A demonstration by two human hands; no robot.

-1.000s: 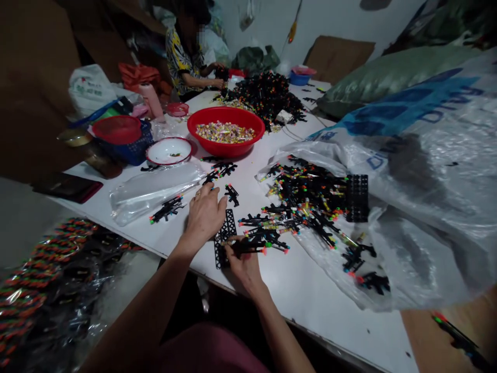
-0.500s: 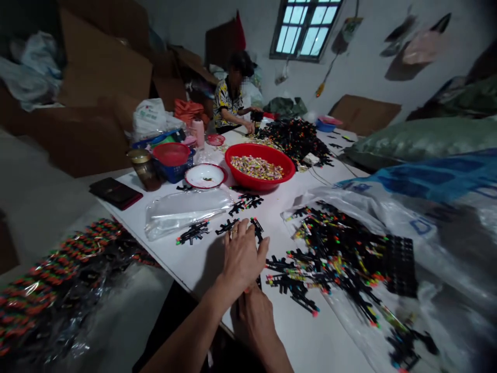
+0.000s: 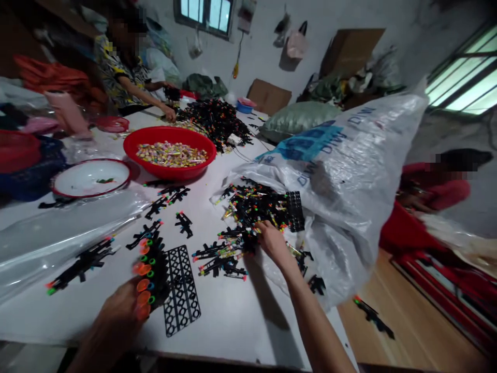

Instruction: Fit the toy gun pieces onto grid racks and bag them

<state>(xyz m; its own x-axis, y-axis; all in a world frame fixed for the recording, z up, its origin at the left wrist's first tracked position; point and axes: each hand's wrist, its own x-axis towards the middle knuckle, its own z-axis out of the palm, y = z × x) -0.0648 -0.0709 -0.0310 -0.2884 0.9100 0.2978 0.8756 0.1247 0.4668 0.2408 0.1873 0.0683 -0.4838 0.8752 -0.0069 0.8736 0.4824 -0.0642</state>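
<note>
My left hand point(image 3: 118, 308) is closed at the lower left around a row of black toy guns point(image 3: 159, 269), upright side by side with orange and green ends. A flat black lattice rack point(image 3: 182, 290) lies just right of it. My right hand point(image 3: 272, 241) reaches to the edge of a heap of toy guns point(image 3: 252, 204) spilling from a white woven sack point(image 3: 337, 166). Its fingers are closed among the guns; what they grip is hidden. Several loose toy guns point(image 3: 184, 224) lie between the hands, and a toy gun point(image 3: 83, 261) lies left of my left hand.
A red basin point(image 3: 171, 173) of small colourful pieces and a white plate point(image 3: 91, 178) stand beyond. Clear plastic bags point(image 3: 58, 233) lie left. A co-worker point(image 3: 120, 72) handles items by a large black pile point(image 3: 217, 116); another person point(image 3: 438, 181) sits at the right.
The view has swung right. My hands, close together before, are now apart: the right is at the heap, the left holds the row of toy guns. The lattice rack now shows on the table.
</note>
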